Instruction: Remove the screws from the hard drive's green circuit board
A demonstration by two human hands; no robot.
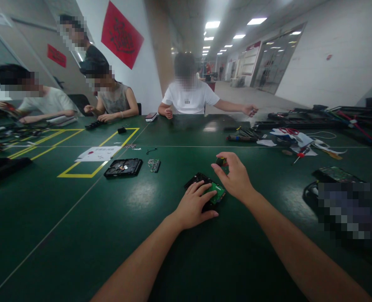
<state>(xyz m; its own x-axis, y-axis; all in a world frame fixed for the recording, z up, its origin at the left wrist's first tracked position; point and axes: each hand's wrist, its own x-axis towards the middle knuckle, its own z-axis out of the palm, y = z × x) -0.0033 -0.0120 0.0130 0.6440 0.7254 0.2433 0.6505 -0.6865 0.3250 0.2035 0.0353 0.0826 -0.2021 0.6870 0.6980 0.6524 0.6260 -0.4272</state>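
Black, flat, rectangular drive-like unit with a green circuit board (218, 193) under left hand, small dark piece in right

Unit lies on the dark green, glossy tabletop (135, 239), directly in front of the person, set at an angle. Bare left hand (192, 206) rests over it: fingers spread, laid across the top, thumb at the near edge; green board shows past the fingertips. Whether they grip the unit, can't tell. Bare right hand (238, 179) is raised just beyond and to the right, thumb and index fingers nearly closed on a small dark piece with yellow and red touches (221, 161); too small to identify.

Left of the unit, apart: small grey-green circuit board (154, 165), then black rectangular open casing (123, 167). White paper sheet (99, 154) behind the casing, overlapping a yellow tape outline (74, 175). Far right: red-handled screwdriver (302, 154) near cloth and paper. Across the tabletop, a person in a white T-shirt (187, 97), one arm stretched out sideways.
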